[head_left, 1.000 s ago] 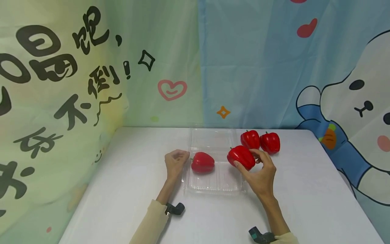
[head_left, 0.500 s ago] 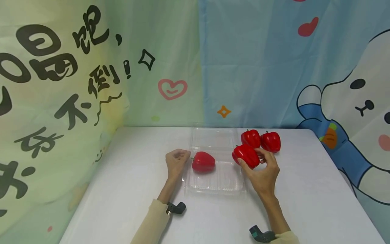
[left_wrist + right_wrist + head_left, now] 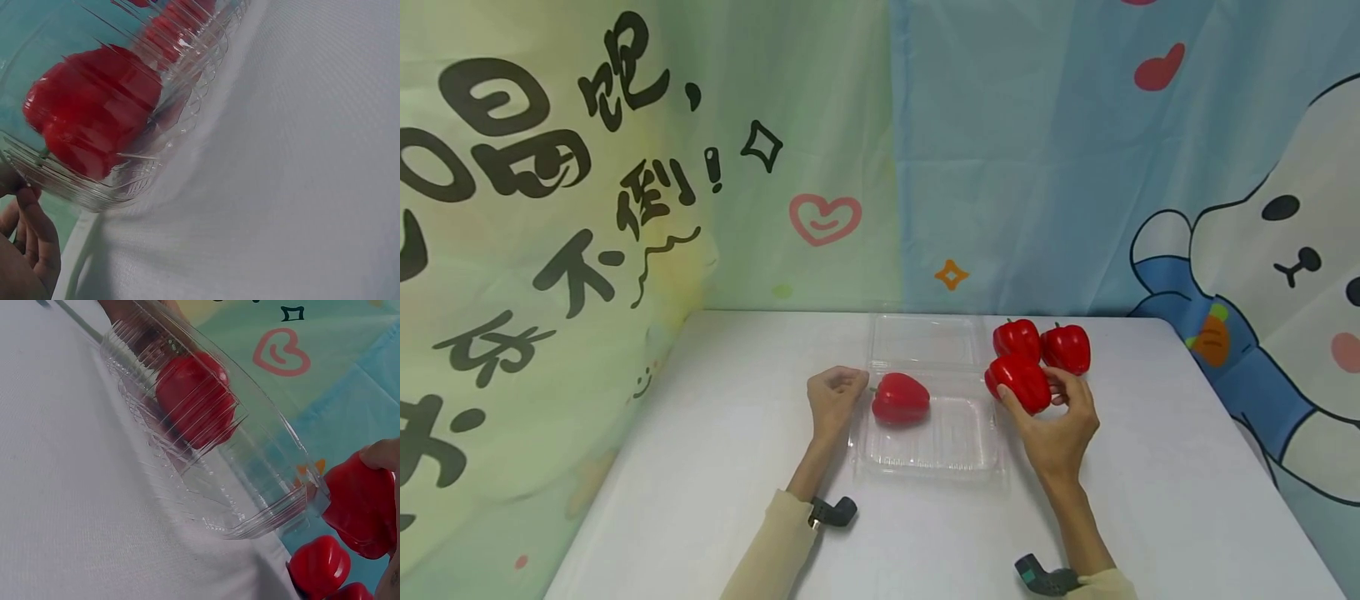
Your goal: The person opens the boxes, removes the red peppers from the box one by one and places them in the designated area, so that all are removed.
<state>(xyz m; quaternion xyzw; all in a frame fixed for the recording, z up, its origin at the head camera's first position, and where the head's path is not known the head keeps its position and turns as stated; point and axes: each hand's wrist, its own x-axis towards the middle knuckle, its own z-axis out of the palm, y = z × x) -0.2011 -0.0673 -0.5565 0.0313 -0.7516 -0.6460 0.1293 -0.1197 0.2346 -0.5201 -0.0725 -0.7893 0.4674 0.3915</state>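
My left hand (image 3: 833, 404) pinches the left rim of a clear plastic clamshell box (image 3: 955, 454), whose lid (image 3: 925, 340) is folded back. The thumb and a finger meet at the rim in the left wrist view. Inside the box's left half lies a red bell pepper (image 3: 901, 398) on its side. My right hand (image 3: 1062, 429) grips a second red bell pepper (image 3: 1018, 382) between thumb and fingers, raised by the box's right edge. In the right wrist view this held pepper (image 3: 364, 503) overlaps the box's end; whether they touch I cannot tell.
Behind the held pepper, two more red bell peppers (image 3: 1017, 340) stand side by side on the white table (image 3: 737, 467), right of the lid. A printed cloth backdrop (image 3: 820, 158) rises at the table's back and left edges.
My right hand has moved rightward with its bell pepper, from above the box's right half to its right edge. The left hand and the pepper in the box keep their places.
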